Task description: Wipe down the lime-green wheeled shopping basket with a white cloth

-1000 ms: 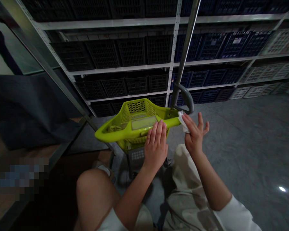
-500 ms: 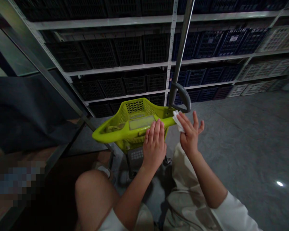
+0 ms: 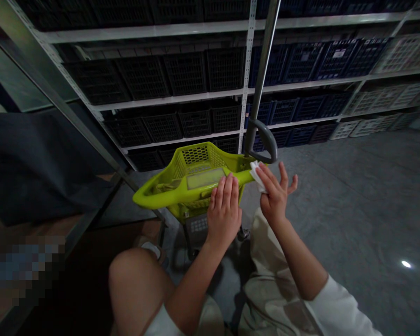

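Note:
A lime-green plastic basket cart [image 3: 161, 193] stands on the floor in front of my knees. My left hand [image 3: 225, 211] lies flat on its near rim, fingers together and stretched out. My right hand [image 3: 275, 193] presses a small white cloth [image 3: 257, 176] against the rim's right corner, pinched by thumb and forefinger while the other fingers fan out. The cart's grey handle loop [image 3: 268, 140] and metal pole [image 3: 262, 70] rise just behind the cloth. A flat pale item [image 3: 206, 178] lies inside the basket.
Metal shelving [image 3: 182, 99] with rows of dark and blue crates fills the wall behind; pale crates [image 3: 381, 100] sit at the right. A slanted metal upright [image 3: 73, 116] crosses the left. Grey floor [image 3: 353, 200] spreads to the right. My bare knee [image 3: 135, 280] is at the lower left.
The view shifted slightly; both hands and the cloth stay at the basket rim, the right hand and cloth having slid a little to the left along it.

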`<state>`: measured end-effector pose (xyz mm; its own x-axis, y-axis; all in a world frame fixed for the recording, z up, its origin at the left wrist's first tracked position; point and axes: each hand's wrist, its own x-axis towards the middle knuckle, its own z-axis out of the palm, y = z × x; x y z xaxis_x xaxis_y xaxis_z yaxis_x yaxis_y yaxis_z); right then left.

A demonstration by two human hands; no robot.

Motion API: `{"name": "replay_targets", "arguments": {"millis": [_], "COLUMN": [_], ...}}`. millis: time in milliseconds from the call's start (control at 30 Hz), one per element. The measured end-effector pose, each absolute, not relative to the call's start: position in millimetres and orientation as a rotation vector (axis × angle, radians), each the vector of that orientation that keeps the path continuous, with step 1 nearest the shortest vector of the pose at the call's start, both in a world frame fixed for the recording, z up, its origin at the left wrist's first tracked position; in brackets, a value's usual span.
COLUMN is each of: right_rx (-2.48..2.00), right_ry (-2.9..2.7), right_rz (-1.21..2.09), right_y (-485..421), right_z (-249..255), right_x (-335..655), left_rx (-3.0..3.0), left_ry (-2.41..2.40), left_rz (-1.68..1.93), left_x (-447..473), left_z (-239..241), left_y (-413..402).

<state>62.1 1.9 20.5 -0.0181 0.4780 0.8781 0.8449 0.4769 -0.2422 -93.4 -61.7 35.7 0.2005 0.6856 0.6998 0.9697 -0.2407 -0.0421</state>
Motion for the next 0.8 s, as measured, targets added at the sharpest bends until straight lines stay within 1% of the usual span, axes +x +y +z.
{"name": "replay_targets", "arguments": {"millis": [100, 233, 333, 467, 600, 800], "right_rx": [-1.214, -1.180, -1.138, -1.169, -1.219, -1.145], "right_ry": [-1.570, -1.757, -1.844, -1.731, -1.597, -1.873], "right_rz": [-0.395, -0.349, -0.379, -0.481, -0.458, -0.483], "right_y": [2, -21, -24, 0, 3, -20], "right_z": [23, 30, 30, 25, 28, 36], "right_x": [58, 26, 27, 58, 58, 33], "left_rx": [-1.997, -1.970, -1.968, -2.003, -2.009, -1.951], "left_ry": [-1.539, -1.527, -1.531, -1.549, -1.558, -1.549], "left_rz": [-0.787, -0.823, -0.839, -0.803, -0.794, -0.823], "left_x": [-91, -89, -90, -91, -89, -89], "left_z": [34, 31, 31, 34, 33, 33], "left_y": [-60, -58, -58, -60, -60, -59]}}
